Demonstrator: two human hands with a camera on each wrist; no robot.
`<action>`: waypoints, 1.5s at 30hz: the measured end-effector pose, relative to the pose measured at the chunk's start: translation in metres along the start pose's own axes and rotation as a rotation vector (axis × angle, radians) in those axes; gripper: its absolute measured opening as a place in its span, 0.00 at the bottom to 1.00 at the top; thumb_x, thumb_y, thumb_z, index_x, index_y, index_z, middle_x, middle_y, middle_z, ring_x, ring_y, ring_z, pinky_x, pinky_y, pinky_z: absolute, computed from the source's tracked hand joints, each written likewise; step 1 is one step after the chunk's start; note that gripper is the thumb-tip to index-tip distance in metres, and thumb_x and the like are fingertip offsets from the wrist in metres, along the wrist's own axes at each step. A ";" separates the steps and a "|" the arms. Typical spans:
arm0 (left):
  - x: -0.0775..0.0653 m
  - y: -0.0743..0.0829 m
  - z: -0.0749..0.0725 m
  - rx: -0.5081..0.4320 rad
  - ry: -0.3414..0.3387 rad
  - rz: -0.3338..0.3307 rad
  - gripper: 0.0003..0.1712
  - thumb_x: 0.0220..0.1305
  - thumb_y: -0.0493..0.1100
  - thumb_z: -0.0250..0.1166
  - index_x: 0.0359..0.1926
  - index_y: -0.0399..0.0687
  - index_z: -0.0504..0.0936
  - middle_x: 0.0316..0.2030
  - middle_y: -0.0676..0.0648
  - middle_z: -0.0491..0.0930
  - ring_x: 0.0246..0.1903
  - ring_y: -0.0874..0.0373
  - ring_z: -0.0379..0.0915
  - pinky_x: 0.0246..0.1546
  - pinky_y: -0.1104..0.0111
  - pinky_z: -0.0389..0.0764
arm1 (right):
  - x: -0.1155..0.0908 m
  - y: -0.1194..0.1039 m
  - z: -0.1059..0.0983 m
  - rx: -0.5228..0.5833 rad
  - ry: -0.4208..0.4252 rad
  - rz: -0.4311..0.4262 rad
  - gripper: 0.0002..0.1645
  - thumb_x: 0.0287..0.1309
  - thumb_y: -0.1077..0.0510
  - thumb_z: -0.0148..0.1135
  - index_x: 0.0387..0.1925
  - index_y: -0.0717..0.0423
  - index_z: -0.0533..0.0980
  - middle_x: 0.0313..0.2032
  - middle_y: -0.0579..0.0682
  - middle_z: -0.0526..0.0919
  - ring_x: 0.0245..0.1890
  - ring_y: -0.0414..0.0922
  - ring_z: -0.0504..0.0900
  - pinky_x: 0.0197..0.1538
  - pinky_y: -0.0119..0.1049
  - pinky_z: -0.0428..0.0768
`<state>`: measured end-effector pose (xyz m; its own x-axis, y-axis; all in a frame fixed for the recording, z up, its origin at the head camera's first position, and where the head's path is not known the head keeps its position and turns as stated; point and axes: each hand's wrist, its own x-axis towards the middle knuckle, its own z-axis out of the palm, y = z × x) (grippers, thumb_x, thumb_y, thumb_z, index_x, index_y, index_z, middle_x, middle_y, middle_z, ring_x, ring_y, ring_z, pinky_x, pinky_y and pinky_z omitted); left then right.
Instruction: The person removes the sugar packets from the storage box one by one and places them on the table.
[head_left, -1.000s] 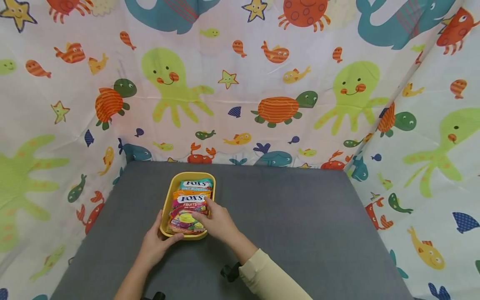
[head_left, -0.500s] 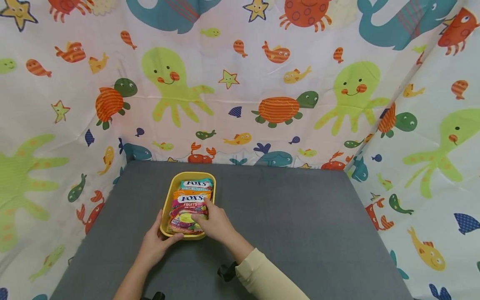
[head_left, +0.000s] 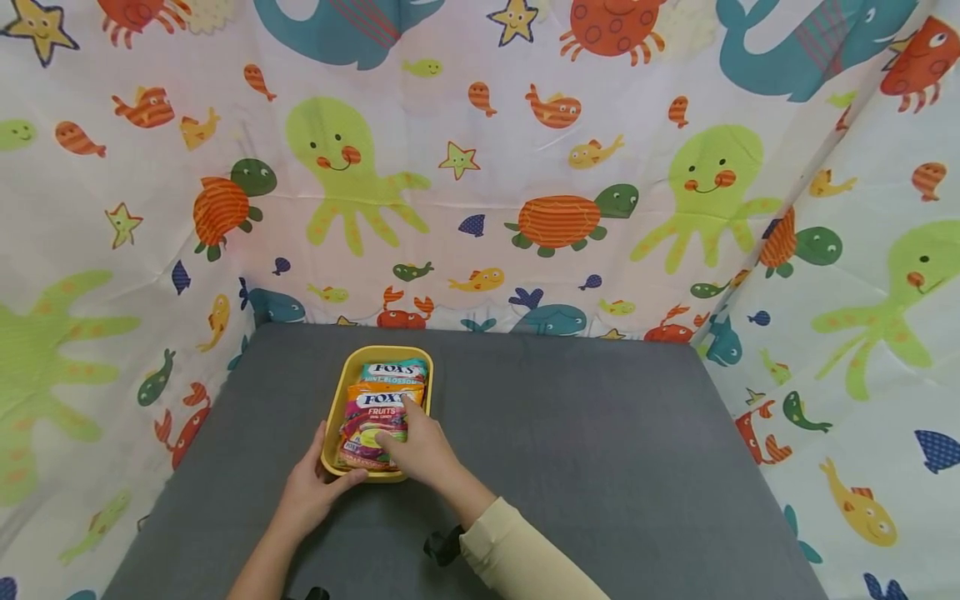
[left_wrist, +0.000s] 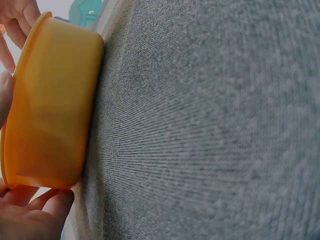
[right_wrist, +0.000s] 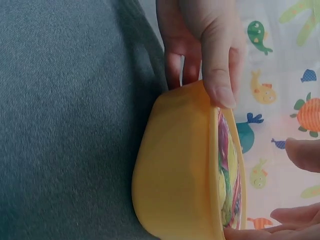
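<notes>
A yellow plastic tub (head_left: 339, 398) stands on the grey tabletop, left of the middle. In it lie a teal FOX'S mint candy bag (head_left: 393, 372) and, overlapping it in front, an orange-and-purple FOX'S fruits candy bag (head_left: 366, 421). My left hand (head_left: 309, 485) grips the tub's near left corner, thumb at the front rim and fingers along the left wall. My right hand (head_left: 426, 450) reaches over the right rim with thumb and forefinger spread upon the fruits bag. In the right wrist view the right hand's fingers (right_wrist: 292, 220) look extended at the rim, thumb held apart.
Grey cloth (head_left: 570, 450) covers the table, stretching to the right of the tub. A white curtain (head_left: 480, 242) printed with sea animals rises behind and on both sides. A dark strap (head_left: 444, 546) hangs below the right wrist.
My right hand has shifted slightly left across the fruits bag, its thumb a little lower on it. The left hand and the tub stay put.
</notes>
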<state>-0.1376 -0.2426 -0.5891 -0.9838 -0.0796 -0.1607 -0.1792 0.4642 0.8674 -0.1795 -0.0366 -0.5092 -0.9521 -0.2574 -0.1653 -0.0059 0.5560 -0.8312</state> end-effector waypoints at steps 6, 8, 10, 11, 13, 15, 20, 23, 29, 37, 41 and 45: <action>0.001 0.002 0.003 -0.021 -0.006 0.017 0.66 0.59 0.64 0.71 0.82 0.50 0.36 0.79 0.37 0.46 0.75 0.42 0.54 0.70 0.52 0.64 | 0.001 0.001 0.001 0.097 0.062 -0.006 0.44 0.67 0.44 0.65 0.76 0.54 0.60 0.63 0.58 0.77 0.55 0.50 0.80 0.58 0.53 0.82; 0.001 0.002 0.004 -0.025 -0.009 0.017 0.66 0.60 0.63 0.70 0.82 0.50 0.35 0.79 0.37 0.46 0.75 0.41 0.54 0.70 0.53 0.64 | 0.001 0.002 0.001 0.124 0.091 -0.011 0.43 0.67 0.45 0.65 0.75 0.55 0.61 0.64 0.59 0.76 0.56 0.52 0.80 0.59 0.54 0.81; 0.000 0.001 0.005 -0.031 -0.005 0.012 0.65 0.60 0.63 0.70 0.82 0.50 0.35 0.80 0.37 0.46 0.75 0.41 0.54 0.70 0.53 0.64 | 0.001 0.002 0.002 0.151 0.112 -0.009 0.41 0.67 0.46 0.65 0.74 0.56 0.62 0.64 0.59 0.76 0.57 0.52 0.79 0.60 0.54 0.80; 0.000 0.001 0.004 -0.030 -0.003 0.009 0.65 0.61 0.63 0.70 0.82 0.50 0.36 0.80 0.37 0.46 0.75 0.41 0.54 0.70 0.53 0.64 | 0.001 0.002 0.002 0.160 0.121 -0.008 0.41 0.67 0.47 0.65 0.74 0.56 0.63 0.64 0.59 0.76 0.57 0.52 0.79 0.61 0.54 0.80; -0.002 0.000 0.004 -0.029 -0.001 0.002 0.65 0.61 0.63 0.70 0.82 0.51 0.35 0.79 0.37 0.46 0.76 0.41 0.54 0.70 0.53 0.64 | 0.001 0.002 0.002 0.203 0.135 0.003 0.40 0.67 0.48 0.65 0.74 0.56 0.63 0.63 0.59 0.76 0.57 0.52 0.80 0.61 0.54 0.80; -0.002 0.000 0.003 -0.021 0.002 -0.004 0.65 0.60 0.64 0.69 0.82 0.51 0.35 0.79 0.37 0.47 0.76 0.41 0.54 0.70 0.52 0.64 | 0.001 0.001 0.002 0.247 0.145 0.020 0.39 0.67 0.48 0.66 0.73 0.56 0.64 0.63 0.60 0.77 0.56 0.52 0.81 0.59 0.53 0.82; -0.002 -0.004 0.003 -0.005 0.004 0.002 0.67 0.59 0.65 0.70 0.82 0.50 0.35 0.79 0.36 0.48 0.75 0.41 0.54 0.70 0.51 0.65 | 0.002 0.002 0.003 0.334 0.163 0.050 0.37 0.67 0.51 0.66 0.72 0.55 0.66 0.63 0.59 0.77 0.59 0.52 0.81 0.58 0.49 0.83; -0.003 -0.005 0.003 -0.007 0.005 0.006 0.68 0.58 0.65 0.71 0.82 0.50 0.35 0.79 0.36 0.49 0.75 0.41 0.56 0.69 0.52 0.65 | 0.002 0.004 0.004 0.390 0.156 0.064 0.36 0.66 0.52 0.67 0.72 0.57 0.67 0.61 0.59 0.78 0.56 0.50 0.83 0.55 0.47 0.85; -0.002 -0.005 0.001 -0.015 -0.001 -0.013 0.69 0.57 0.66 0.71 0.82 0.51 0.34 0.79 0.37 0.47 0.75 0.41 0.54 0.70 0.51 0.64 | 0.004 0.007 0.005 0.483 0.096 0.076 0.37 0.65 0.55 0.68 0.72 0.57 0.66 0.59 0.59 0.78 0.49 0.45 0.84 0.50 0.44 0.87; -0.003 -0.005 0.001 -0.030 0.009 0.014 0.66 0.59 0.63 0.71 0.82 0.51 0.35 0.79 0.37 0.49 0.75 0.42 0.55 0.69 0.52 0.65 | 0.005 0.007 0.003 0.455 0.043 0.034 0.38 0.65 0.58 0.68 0.73 0.56 0.65 0.57 0.57 0.80 0.50 0.45 0.83 0.52 0.45 0.86; -0.002 -0.004 0.002 -0.031 0.004 0.014 0.66 0.60 0.63 0.71 0.82 0.52 0.35 0.79 0.37 0.50 0.75 0.42 0.55 0.69 0.52 0.65 | 0.007 0.007 0.001 0.409 0.041 0.020 0.37 0.65 0.58 0.68 0.72 0.54 0.66 0.54 0.56 0.80 0.48 0.44 0.82 0.50 0.43 0.87; -0.001 -0.003 0.002 -0.041 -0.003 0.008 0.66 0.60 0.64 0.70 0.82 0.53 0.34 0.79 0.38 0.49 0.76 0.43 0.54 0.70 0.52 0.65 | 0.008 0.008 0.001 0.351 0.026 -0.004 0.37 0.64 0.58 0.68 0.72 0.53 0.67 0.53 0.54 0.80 0.47 0.44 0.82 0.49 0.42 0.86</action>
<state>-0.1363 -0.2424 -0.5921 -0.9852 -0.0733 -0.1550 -0.1715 0.4282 0.8873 -0.1864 -0.0353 -0.5174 -0.9598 -0.2360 -0.1517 0.0915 0.2481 -0.9644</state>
